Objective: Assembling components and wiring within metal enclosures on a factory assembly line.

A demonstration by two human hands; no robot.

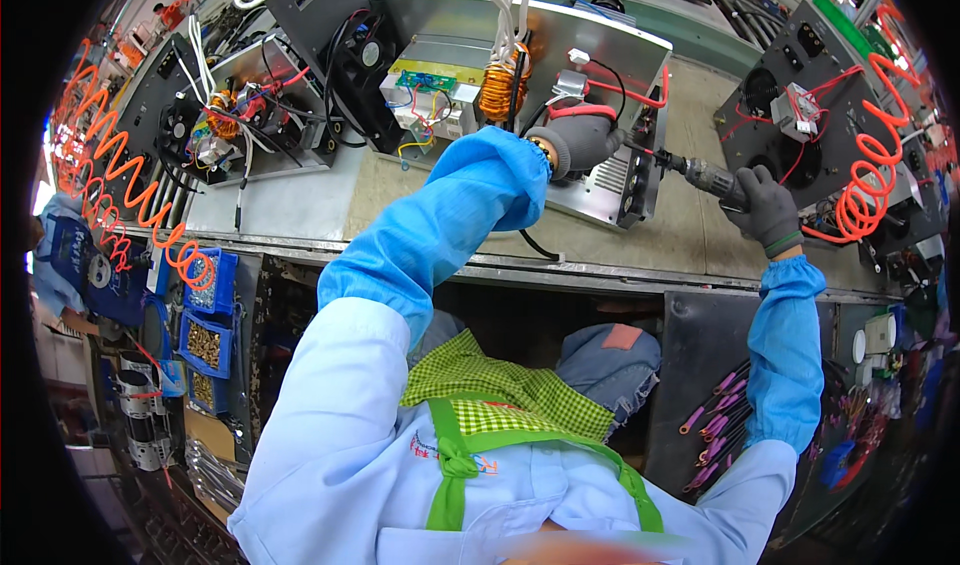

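Note:
My left hand (583,142), in a dark grey glove, reaches into an open metal power unit chassis (590,40). Its fingers are closed by the right-hand panel; what lies in them is hidden. In my gloved right hand (768,208) is a power screwdriver (712,178), held level. Its bit points left at the chassis's outer panel, close to my left fingertips. Inside the chassis stand a copper-wound coil (503,87), a small green circuit board (425,81) and a black fan (367,55). A red cable (640,98) loops above my left hand.
A second open unit (255,105) stands at left, and another panel with wired parts (800,105) at right. Orange coiled hoses (870,175) hang on both sides. Blue bins (207,345) hold small metal parts. Black cables with purple ends (715,425) lie at lower right.

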